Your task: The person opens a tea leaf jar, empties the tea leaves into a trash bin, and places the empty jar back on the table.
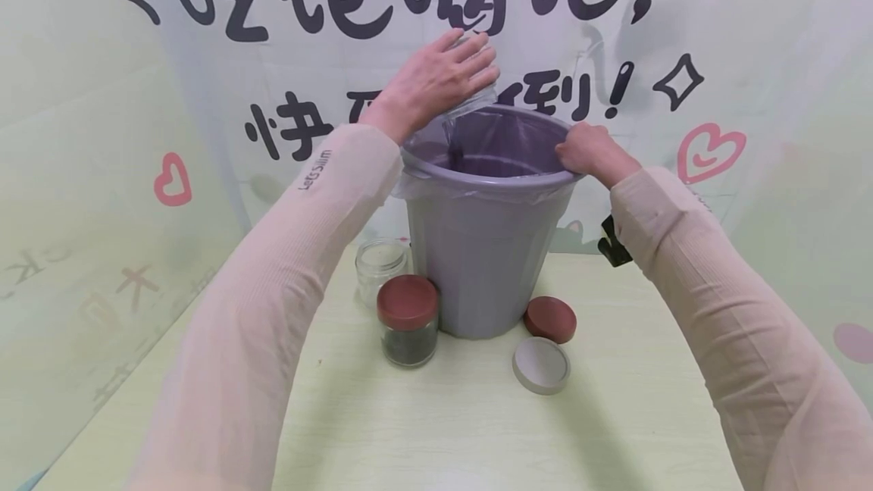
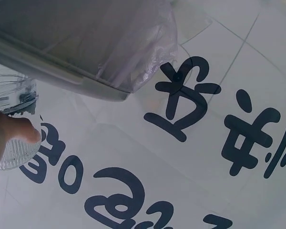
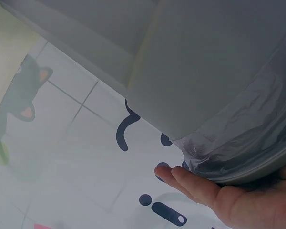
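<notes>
My left hand [image 1: 436, 82] grips a clear glass jar [image 2: 20, 152], tipped over the left side of a grey-purple trash bin [image 1: 484, 256]. Dark material [image 1: 455, 156] shows below the jar's mouth, inside the bin. More of it clings near the jar's mouth in the left wrist view. A thin clear plastic liner [image 3: 238, 124] is folded over the bin's rim. On the right side, my right hand [image 1: 595, 150] holds that rim, its fingers outside against the liner in the right wrist view. The bin stands upright on the table.
Left of the bin stand an open clear jar [image 1: 371, 267] and a red-lidded jar [image 1: 408, 324] with dark contents. A red lid [image 1: 549, 319] and a whitish lid [image 1: 542, 365] lie at its right front. A printed cloth wall [image 1: 286, 59] rises close behind.
</notes>
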A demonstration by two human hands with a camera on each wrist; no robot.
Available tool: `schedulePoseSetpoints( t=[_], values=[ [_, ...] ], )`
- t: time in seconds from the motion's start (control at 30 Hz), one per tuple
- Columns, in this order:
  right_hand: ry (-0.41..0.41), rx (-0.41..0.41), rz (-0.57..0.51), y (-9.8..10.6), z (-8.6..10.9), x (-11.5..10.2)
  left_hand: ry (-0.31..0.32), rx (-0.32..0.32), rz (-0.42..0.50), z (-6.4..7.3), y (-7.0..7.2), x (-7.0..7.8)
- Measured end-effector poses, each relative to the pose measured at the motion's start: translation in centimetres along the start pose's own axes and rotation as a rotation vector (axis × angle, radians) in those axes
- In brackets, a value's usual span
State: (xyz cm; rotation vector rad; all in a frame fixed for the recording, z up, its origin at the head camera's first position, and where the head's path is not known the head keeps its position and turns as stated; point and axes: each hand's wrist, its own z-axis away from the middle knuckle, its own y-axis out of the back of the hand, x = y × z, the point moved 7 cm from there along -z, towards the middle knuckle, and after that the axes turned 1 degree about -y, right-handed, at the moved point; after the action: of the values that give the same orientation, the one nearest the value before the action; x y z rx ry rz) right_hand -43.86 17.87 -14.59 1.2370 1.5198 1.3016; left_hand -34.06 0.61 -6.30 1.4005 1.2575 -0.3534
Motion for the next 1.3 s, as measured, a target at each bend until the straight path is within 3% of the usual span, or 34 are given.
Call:
schedulePoseSetpoints(
  t=[0.1, 0.23, 0.33, 0.57, 0.6, 0.67, 0.73, 0.8, 0.9, 0.97, 1.17, 1.23, 1.3],
  values=[
    [-0.006, 0.006, 0.013, -0.9, -1.1, 0.8, -0.027, -0.018, -0.017, -0.1, 0.0, 0.2],
    [-0.018, -0.07, -0.022, 2.3, 3.5, -2.8, -0.076, -0.055, -0.072, -0.3, -0.1, 0.7],
    [0.006, -0.088, -0.036, 2.5, 3.4, -2.7, -0.117, -0.075, -0.123, -0.4, -0.2, 1.1],
    [0.002, 0.065, 0.08, -7.2, -10.1, 7.9, -0.221, -0.118, -0.244, -0.3, -0.6, 2.1],
    [-0.003, 0.054, 0.072, -7.8, -10.9, 8.6, -0.234, -0.12, -0.258, -0.3, -0.7, 2.2],
    [-0.003, 0.042, 0.069, -8.1, -11.4, 8.9, -0.255, -0.124, -0.281, -0.3, -0.7, 2.4],
    [-0.02, 0.0, 0.071, -7.4, -10.3, 8.0, -0.272, -0.129, -0.304, -0.3, -0.8, 2.5],
    [-0.014, 0.013, 0.073, -6.0, -8.5, 6.5, -0.282, -0.124, -0.324, -0.3, -0.8, 2.6],
    [-0.001, 0.017, 0.091, -5.6, -8.1, 6.0, -0.299, -0.119, -0.357, -0.3, -0.8, 2.7],
    [0.007, 0.04, 0.105, -6.8, -9.9, 7.4, -0.323, -0.112, -0.385, -0.2, -0.8, 2.8],
    [0.002, 0.014, 0.128, -13.3, -19.0, 14.3, -0.413, -0.074, -0.466, 0.1, -0.9, 3.5],
    [0.013, 0.008, 0.119, -13.8, -19.7, 14.8, -0.425, -0.046, -0.494, 0.2, -1.0, 3.7],
    [-0.009, -0.003, 0.107, -12.5, -17.7, 13.4, -0.436, -0.024, -0.518, 0.3, -1.0, 3.9]
  ],
)
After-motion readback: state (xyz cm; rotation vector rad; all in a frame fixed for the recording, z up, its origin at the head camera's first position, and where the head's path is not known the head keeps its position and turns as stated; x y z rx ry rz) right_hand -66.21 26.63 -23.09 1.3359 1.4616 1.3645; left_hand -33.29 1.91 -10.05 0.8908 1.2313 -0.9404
